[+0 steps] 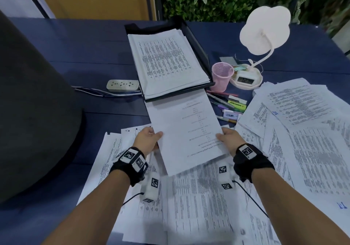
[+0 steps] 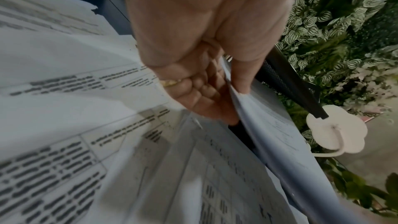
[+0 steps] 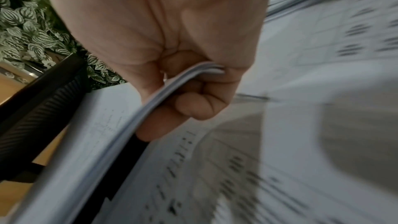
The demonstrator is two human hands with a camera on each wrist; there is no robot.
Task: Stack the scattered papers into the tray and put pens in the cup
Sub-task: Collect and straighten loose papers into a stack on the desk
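A thin stack of white papers [image 1: 186,129] is held above the table between both hands. My left hand [image 1: 149,137] pinches its left edge and my right hand [image 1: 228,138] pinches its right edge. In the left wrist view the thumb [image 2: 241,77] lies on top of the held papers [image 2: 269,125]. The right wrist view has fingers [image 3: 193,106] curled under the held papers [image 3: 90,135]. The stack's far end reaches the front of the black tray [image 1: 198,44], which holds printed sheets. A pink mesh cup [image 1: 222,76] stands right of the tray, with pens and highlighters [image 1: 227,104] lying before it.
Loose printed sheets [image 1: 303,131] cover the right and near parts of the blue table [image 1: 75,46]. A white lamp [image 1: 265,32] with a clock base stands at the back right. A power strip [image 1: 123,85] lies left of the tray. A dark rounded object [image 1: 28,102] fills the left.
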